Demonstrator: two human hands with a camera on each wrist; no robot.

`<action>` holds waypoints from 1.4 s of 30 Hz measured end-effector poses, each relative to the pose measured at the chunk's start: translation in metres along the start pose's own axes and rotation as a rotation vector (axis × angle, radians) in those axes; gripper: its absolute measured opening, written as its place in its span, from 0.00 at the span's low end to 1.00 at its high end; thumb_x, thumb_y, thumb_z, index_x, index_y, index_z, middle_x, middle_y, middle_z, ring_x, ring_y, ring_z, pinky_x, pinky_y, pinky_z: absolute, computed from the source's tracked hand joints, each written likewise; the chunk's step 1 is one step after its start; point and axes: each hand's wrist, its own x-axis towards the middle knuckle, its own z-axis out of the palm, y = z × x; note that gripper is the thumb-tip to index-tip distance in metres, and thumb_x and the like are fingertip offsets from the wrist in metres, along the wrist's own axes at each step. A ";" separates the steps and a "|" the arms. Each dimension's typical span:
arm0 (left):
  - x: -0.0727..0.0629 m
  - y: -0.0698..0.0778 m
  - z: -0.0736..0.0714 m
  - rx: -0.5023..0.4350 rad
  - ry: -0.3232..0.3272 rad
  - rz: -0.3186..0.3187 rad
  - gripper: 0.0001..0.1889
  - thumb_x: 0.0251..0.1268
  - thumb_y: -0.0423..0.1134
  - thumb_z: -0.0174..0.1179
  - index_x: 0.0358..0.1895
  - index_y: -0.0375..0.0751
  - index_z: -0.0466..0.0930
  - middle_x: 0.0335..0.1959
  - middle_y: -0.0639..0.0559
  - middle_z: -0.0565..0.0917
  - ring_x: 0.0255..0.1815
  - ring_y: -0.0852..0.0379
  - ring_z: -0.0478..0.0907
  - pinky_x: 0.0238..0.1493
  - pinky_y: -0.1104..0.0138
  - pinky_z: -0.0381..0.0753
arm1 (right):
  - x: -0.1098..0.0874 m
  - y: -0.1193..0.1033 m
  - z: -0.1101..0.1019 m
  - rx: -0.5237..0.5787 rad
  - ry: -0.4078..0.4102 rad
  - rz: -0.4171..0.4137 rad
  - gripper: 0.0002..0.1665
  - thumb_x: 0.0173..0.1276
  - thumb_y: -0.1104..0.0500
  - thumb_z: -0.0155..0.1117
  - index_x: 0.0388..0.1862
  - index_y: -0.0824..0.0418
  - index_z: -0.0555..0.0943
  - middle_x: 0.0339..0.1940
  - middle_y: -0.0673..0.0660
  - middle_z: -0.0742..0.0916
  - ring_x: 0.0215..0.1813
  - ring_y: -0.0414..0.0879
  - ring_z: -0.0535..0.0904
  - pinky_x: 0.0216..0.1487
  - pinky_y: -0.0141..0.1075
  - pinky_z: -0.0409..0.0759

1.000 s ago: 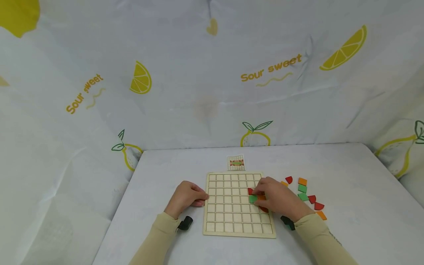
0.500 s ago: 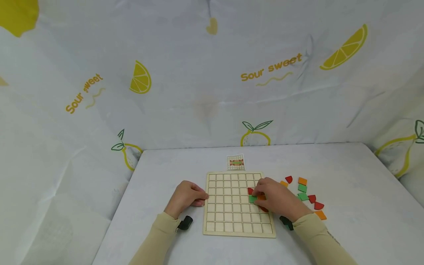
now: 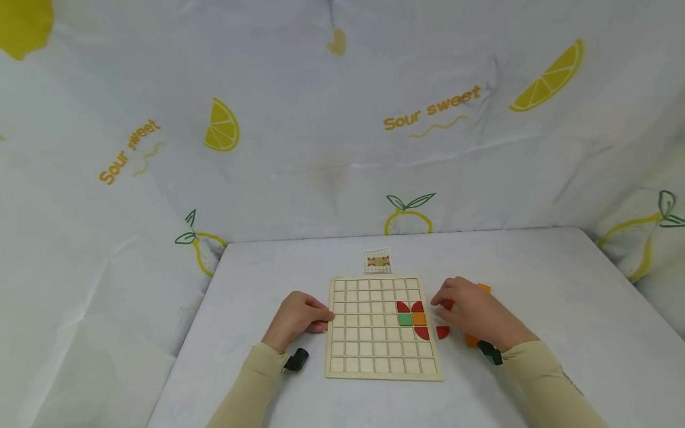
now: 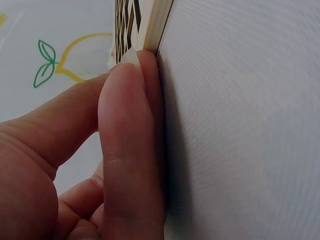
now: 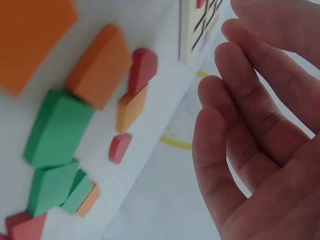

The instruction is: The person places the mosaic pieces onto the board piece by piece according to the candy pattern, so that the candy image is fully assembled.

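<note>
A pale wooden grid board [image 3: 364,351] lies flat on the table. My left hand [image 3: 299,317] pinches its left edge between thumb and finger; the left wrist view shows those fingertips [image 4: 125,100] at the board's side. Near the board's right side are set several tiles: red quarter-circles [image 3: 422,333], a green square [image 3: 405,319] and an orange square [image 3: 419,319]. Off the right edge, my right hand [image 3: 476,312] hovers over loose tiles, fingers relaxed and holding nothing. It partly hides a red tile [image 3: 448,304].
A small pattern card [image 3: 377,261] lies behind the board. One loose red quarter-circle [image 3: 442,331] is beside the right edge. In the right wrist view, green tiles [image 5: 59,129] and orange tiles [image 5: 101,67] are scattered on the cloth. A printed curtain [image 3: 299,196] rises behind the table.
My right hand has lifted from the tiles on the board and moved right, over the loose ones, uncovering the placed tiles. My left hand stays at the board's edge.
</note>
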 end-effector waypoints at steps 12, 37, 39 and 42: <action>-0.001 -0.001 -0.003 0.005 0.002 0.000 0.09 0.60 0.39 0.81 0.38 0.39 0.92 0.29 0.49 0.92 0.26 0.62 0.88 0.34 0.69 0.91 | -0.016 0.014 0.010 -0.012 -0.088 0.052 0.10 0.65 0.49 0.83 0.43 0.44 0.92 0.42 0.41 0.82 0.45 0.39 0.75 0.44 0.34 0.82; -0.002 0.001 0.000 -0.005 -0.001 0.000 0.10 0.60 0.39 0.81 0.38 0.38 0.91 0.28 0.49 0.92 0.25 0.63 0.88 0.33 0.70 0.90 | -0.022 0.010 0.018 -0.040 -0.066 0.030 0.10 0.61 0.52 0.86 0.36 0.40 0.90 0.40 0.40 0.83 0.44 0.37 0.75 0.44 0.33 0.83; -0.002 0.001 0.000 -0.006 0.000 0.001 0.10 0.60 0.39 0.81 0.38 0.38 0.91 0.28 0.49 0.92 0.25 0.63 0.88 0.33 0.70 0.90 | -0.021 0.011 0.016 -0.040 -0.067 0.036 0.10 0.62 0.51 0.85 0.37 0.39 0.90 0.42 0.40 0.84 0.45 0.38 0.75 0.44 0.33 0.82; -0.002 0.001 0.000 -0.008 0.000 0.000 0.10 0.60 0.39 0.81 0.38 0.38 0.91 0.28 0.49 0.92 0.26 0.63 0.88 0.33 0.70 0.90 | -0.020 0.012 0.012 -0.030 -0.076 0.038 0.09 0.63 0.51 0.84 0.38 0.40 0.90 0.40 0.41 0.82 0.43 0.38 0.74 0.41 0.31 0.79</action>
